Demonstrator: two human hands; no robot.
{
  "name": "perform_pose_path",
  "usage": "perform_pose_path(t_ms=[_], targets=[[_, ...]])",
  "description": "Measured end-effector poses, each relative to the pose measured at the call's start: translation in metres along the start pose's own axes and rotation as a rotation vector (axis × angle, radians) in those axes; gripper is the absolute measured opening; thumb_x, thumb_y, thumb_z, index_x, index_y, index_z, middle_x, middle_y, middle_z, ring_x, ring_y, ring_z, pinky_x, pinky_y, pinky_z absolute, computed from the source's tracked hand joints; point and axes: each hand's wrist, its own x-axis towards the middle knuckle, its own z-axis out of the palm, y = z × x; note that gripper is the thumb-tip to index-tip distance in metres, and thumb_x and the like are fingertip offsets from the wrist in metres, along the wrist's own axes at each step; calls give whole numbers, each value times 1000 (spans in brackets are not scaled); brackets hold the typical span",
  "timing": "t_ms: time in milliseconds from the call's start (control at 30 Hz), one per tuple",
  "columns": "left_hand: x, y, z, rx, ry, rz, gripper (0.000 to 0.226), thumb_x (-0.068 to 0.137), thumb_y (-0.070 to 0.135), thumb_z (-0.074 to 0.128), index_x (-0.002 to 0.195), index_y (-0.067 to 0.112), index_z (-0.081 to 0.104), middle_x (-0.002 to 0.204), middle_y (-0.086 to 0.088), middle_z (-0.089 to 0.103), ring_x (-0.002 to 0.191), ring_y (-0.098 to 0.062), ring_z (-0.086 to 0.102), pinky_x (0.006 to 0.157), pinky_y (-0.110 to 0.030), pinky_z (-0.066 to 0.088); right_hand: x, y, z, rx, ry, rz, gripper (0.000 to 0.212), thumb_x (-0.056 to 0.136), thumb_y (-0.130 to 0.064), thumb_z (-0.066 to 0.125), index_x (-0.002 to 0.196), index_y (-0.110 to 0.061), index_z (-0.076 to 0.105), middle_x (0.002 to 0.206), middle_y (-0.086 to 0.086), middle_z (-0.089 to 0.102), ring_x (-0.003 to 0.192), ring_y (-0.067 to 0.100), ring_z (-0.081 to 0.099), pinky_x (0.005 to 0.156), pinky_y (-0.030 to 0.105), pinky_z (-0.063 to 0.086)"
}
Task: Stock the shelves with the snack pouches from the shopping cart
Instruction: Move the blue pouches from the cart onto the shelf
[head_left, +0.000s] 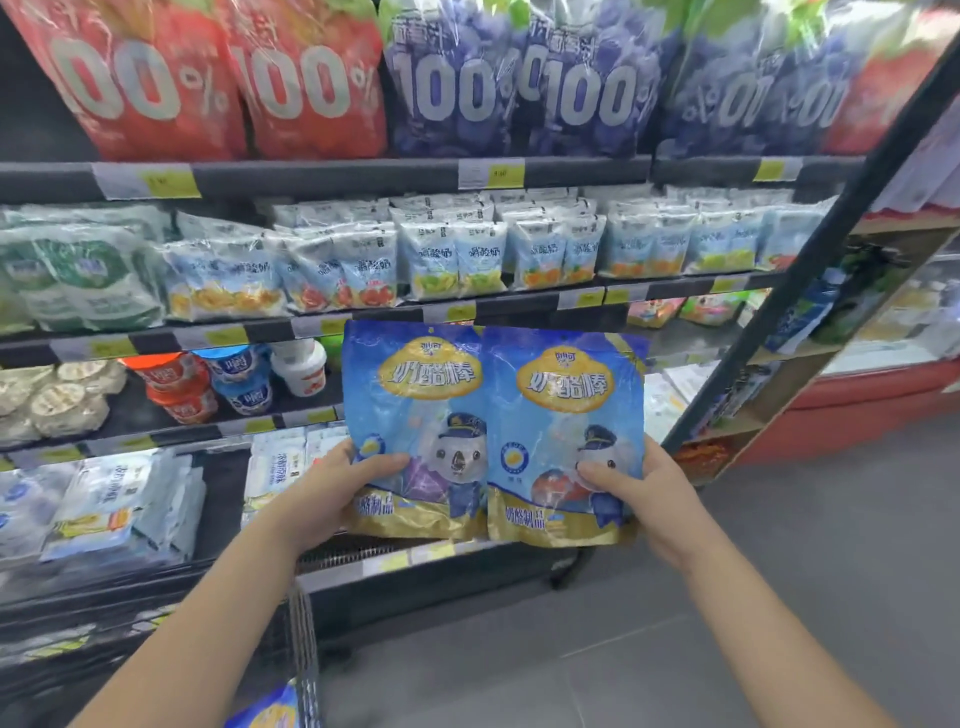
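In the centre of the frame, the left hand (324, 499) grips the left blue pouch (415, 395) with thumb in front. The right hand (644, 493) grips the right blue pouch (566, 415) the same way. Both pouches are upright, side by side, before the shelves (337, 176).

Two pouches stand side by side before the shelves (332, 176), edges touching: the left pouch (415, 415) in the left hand (332, 493), the right pouch (566, 431) in the right hand (639, 493); cups (208, 379) sit on a shelf to their left; below lies the cart (304, 639) — another pouch (270, 709) in it.
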Motion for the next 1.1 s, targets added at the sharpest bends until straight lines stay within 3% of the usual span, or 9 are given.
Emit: perform_pose_path(t_ms=[233, 367, 467, 533, 733, 833, 900, 967, 1100], targets=[[42, 18, -14, -18, 16, -11, 37, 90, 18, 72, 124, 14, 58, 98, -8, 77, 69, -21, 72, 49, -32, 59, 70, -4, -7, 21, -88, -7, 45, 78, -15, 77, 117, -1, 58, 62, 21, 57, 45, 27, 50, 45, 28, 46], [62, 17, -19, -60, 57, 19, 68, 68, 32, 90, 127, 18, 59, 117, -10, 74, 95, -33, 73, 65, -44, 64, 113, -9, -9, 21, -140, 13, 46, 78, -13, 78, 120, -10, 59, 84, 9, 75, 56, 20, 66, 48, 28, 51], [77, 17, -22, -61, 107, 38, 51, 82, 22, 80, 129, 17, 59, 120, -11, 73, 103, -36, 71, 65, -41, 64, 144, -11, -11, 6, -177, 17, 50, 77, -15, 79, 122, -12, 59, 94, 10, 76, 62, 19, 69, 49, 30, 52], [90, 14, -26, -67, 138, 36, 52, 83, 24, 80, 130, 16, 59, 123, -13, 72, 105, -39, 70, 63, -40, 64, 166, -10, -14, -5, -194, 21, 46, 79, -12, 78, 121, -13, 59, 87, 8, 75, 58, 17, 68, 48, 28, 50], [137, 7, -32, -43, 189, 32, 99, 47, 51, 97, 131, 15, 59, 122, -11, 72, 108, -39, 70, 74, -49, 63, 231, 15, -24, -20, -203, 29, 60, 59, -41, 91, 110, -28, 63, 94, 27, 72, 59, 33, 63, 56, 42, 45], [173, -11, -40, -22, 240, 63, 100, 41, 52, 98, 128, 17, 61, 121, -8, 73, 108, -34, 71, 84, -55, 58, 262, 43, -24, -14, -179, -6, 65, 59, -39, 92, 116, -27, 62, 102, 11, 76, 72, 33, 71, 65, 50, 53], [201, -31, -48, -40, 255, 95, 103, 38, 48, 100, 128, 14, 62, 121, -9, 73, 106, -29, 72, 86, -50, 58, 280, 72, -24, -3, -162, -53, 61, 62, -28, 85, 118, -25, 62, 105, 1, 78, 91, 27, 75, 69, 39, 59], [225, -45, -53, -40, 252, 121, 97, 39, 41, 100, 125, 13, 63, 117, -8, 75, 101, -25, 74, 83, -46, 60, 297, 98, -23, 36, -170, -77, 65, 60, -31, 88, 119, -25, 62, 109, -1, 77, 100, 22, 75, 71, 27, 59], [281, -95, -70, -59, 264, 227, 74, 53, 23, 92, 121, 11, 66, 117, -11, 74, 94, -24, 75, 70, -40, 64, 333, 162, -20, 48, -181, -147, 84, 48, -47, 95, 123, -27, 62, 112, 1, 77, 98, 23, 75, 65, 26, 59]])
